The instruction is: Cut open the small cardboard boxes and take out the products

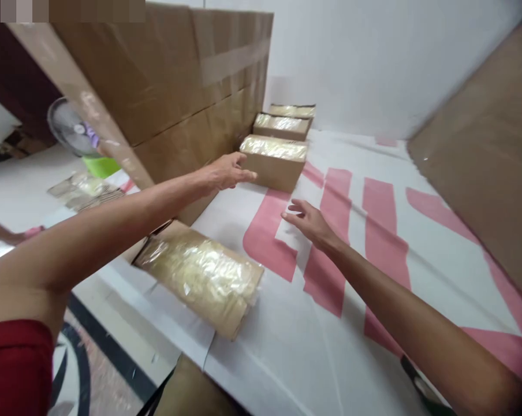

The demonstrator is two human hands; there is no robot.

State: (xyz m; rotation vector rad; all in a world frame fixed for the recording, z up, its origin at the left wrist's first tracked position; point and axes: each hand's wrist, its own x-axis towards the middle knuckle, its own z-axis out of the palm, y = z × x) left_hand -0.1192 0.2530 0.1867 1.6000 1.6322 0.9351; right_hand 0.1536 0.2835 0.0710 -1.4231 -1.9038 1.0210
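My left hand (230,172) reaches out with its fingers apart, just in front of a cardboard box (272,167) whose top shows shiny clear plastic. Whether a fingertip touches the box I cannot tell. To the right and a little nearer, my right hand (308,221) hovers over the sheet with its fingers spread and slightly bent, holding nothing. Behind the first box, two more boxes (282,124) (293,110) stand in a row. Close to me, a plastic-topped cardboard pack (204,274) lies at the table edge, below my left forearm.
A tall stack of taped cartons (170,75) rises on the left, and a large carton (486,150) stands at the right. A white sheet with red print (377,231) covers the table. Beyond the stack are a fan (66,127), a green item (100,166) and another person's arm (10,234).
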